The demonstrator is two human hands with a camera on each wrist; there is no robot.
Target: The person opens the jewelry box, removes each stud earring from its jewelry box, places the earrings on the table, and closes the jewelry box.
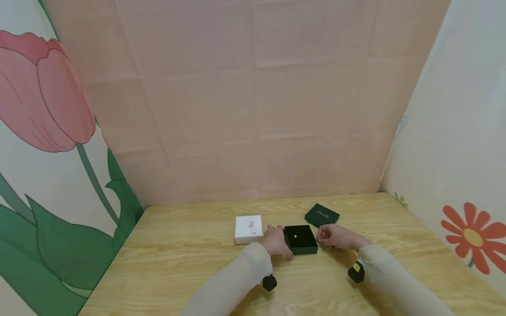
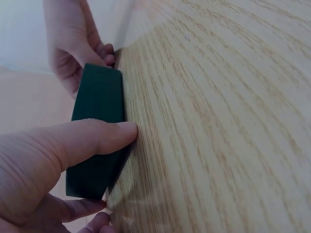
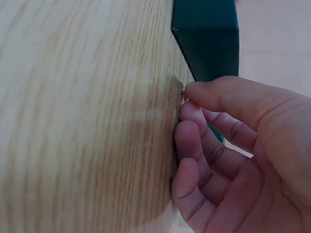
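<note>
An open dark green jewelry box (image 1: 306, 250) with a black lining stands on the table, one small pearl-like stud (image 1: 295, 236) on the left of the lining. My left hand (image 1: 275, 242) grips the box at its left end. In the left wrist view, the thumb (image 2: 104, 137) lies across the green side wall while the other fingers are partly hidden behind the box. Just right of the box, my right hand (image 1: 336, 237) is low at the table. Its thumb and forefinger pinch a tiny earring (image 3: 183, 93), of which only a thin metal bit shows.
A green lid (image 1: 322, 215) with gold lettering lies behind the box, to the right. Left of the box is a white box (image 1: 248, 229) with a pink flower print, close by my left hand. The wooden table (image 1: 178, 254) ends at a pink-covered wall.
</note>
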